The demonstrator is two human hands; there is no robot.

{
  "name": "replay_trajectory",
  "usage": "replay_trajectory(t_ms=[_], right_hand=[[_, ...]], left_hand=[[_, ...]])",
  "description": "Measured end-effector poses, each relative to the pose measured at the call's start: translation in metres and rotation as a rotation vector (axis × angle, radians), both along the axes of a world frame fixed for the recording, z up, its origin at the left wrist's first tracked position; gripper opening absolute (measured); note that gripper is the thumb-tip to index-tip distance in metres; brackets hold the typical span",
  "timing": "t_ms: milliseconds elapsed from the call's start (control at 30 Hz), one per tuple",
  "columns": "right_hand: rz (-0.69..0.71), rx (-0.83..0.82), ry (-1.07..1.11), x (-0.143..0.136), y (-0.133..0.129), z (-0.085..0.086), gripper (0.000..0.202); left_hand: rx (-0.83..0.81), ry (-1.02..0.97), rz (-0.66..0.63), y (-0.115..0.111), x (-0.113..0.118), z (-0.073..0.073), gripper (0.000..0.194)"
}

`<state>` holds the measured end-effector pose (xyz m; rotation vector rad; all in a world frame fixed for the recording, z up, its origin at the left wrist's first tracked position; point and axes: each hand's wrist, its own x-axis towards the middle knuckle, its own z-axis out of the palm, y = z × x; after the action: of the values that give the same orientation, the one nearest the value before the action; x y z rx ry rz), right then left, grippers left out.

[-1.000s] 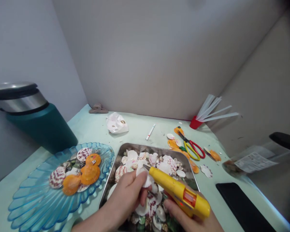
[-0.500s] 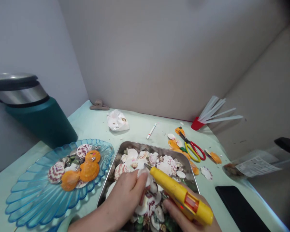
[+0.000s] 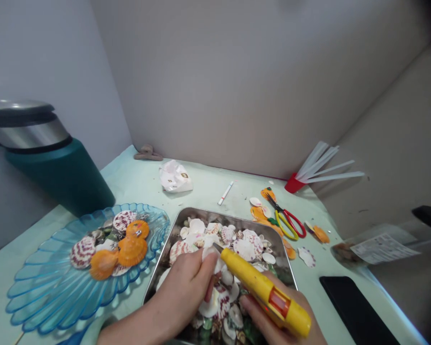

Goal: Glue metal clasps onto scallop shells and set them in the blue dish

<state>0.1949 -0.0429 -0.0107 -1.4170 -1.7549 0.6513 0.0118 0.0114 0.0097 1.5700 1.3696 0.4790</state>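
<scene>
Head view. Dish [image 3: 46, 283], bearing shells [image 3: 82, 253]. Left hand [image 3: 179, 285]: grip pinching a white shell [image 3: 207, 251], held above the tray [image 3: 237, 222] of loose shells [image 3: 244, 249]. Glue gun [image 3: 260, 283]: nozzle [image 3: 218, 247] at the shell, contact unclear. Right hand [image 3: 264, 320]: grip wrapped round the gun's body. Scissors [image 3: 281, 211]: lying on the desk [image 3: 205, 186], apart. Hazards, judged: a slack pinch could lose the shell among those below; a nozzle slip, if hot, could burn the nearby thumb [image 3: 209, 268].
</scene>
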Motion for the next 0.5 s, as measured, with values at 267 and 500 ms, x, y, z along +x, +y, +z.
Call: replay_trajectory(t_ms=[267, 500], right_hand=[[0.060, -0.010, -0.067, 0.0008, 0.0031, 0.0045, 0.016], [-0.004, -0.014, 0.021, -0.0005, -0.0004, 0.0004, 0.016]], left_hand=[[0.103, 0.114, -0.033, -0.0019, -0.0003, -0.0014, 0.054], [0.111, 0.114, -0.027, 0.0000, -0.0005, -0.0018, 0.055]])
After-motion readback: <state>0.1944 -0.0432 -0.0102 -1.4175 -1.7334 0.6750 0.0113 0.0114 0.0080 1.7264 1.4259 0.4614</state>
